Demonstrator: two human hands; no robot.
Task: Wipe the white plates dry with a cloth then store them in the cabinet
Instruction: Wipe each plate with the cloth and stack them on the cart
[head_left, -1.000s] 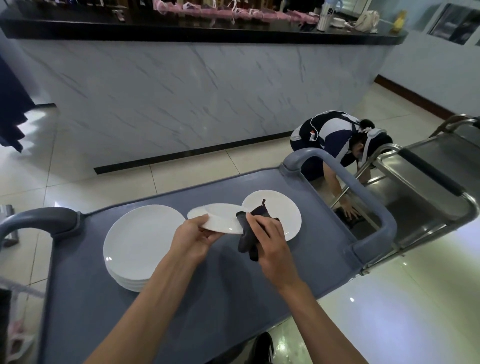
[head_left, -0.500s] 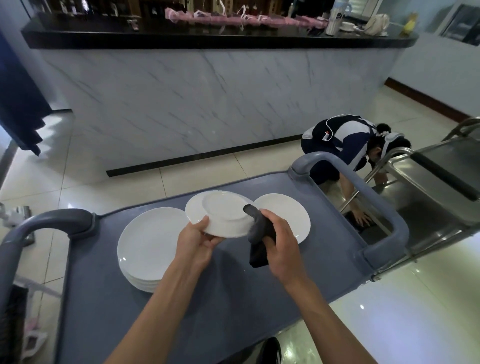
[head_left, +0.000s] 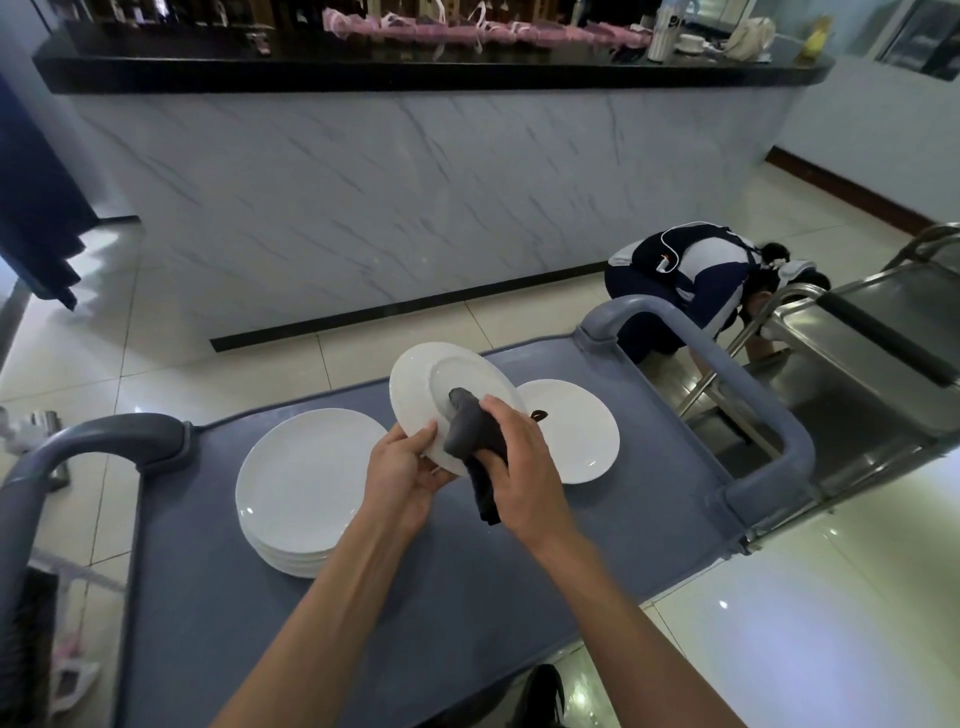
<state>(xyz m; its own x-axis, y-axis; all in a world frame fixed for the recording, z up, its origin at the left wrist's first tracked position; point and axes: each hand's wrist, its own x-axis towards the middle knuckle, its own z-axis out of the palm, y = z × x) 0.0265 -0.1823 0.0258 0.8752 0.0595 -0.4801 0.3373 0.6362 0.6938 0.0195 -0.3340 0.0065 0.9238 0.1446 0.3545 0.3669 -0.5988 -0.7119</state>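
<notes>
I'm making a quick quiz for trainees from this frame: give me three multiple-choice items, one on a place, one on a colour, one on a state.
1. Where does the stack of plates sit on the cart?
A. To the left of the held plate
B. On the black counter
C. On the floor

2. What colour is the cloth?
A. Pink
B. Dark grey
C. White

3. How is the held plate positioned?
A. Flat on the cart
B. Tilted up, off the cart
C. Lying on the stack

Answers:
1 A, the stack rests on the cart's left part, beside the left hand.
2 B, the cloth gripped in the right hand is dark grey against the white plate.
3 B, the left hand grips its lower rim and its face is tipped toward the camera, clear of the cart top.
</notes>
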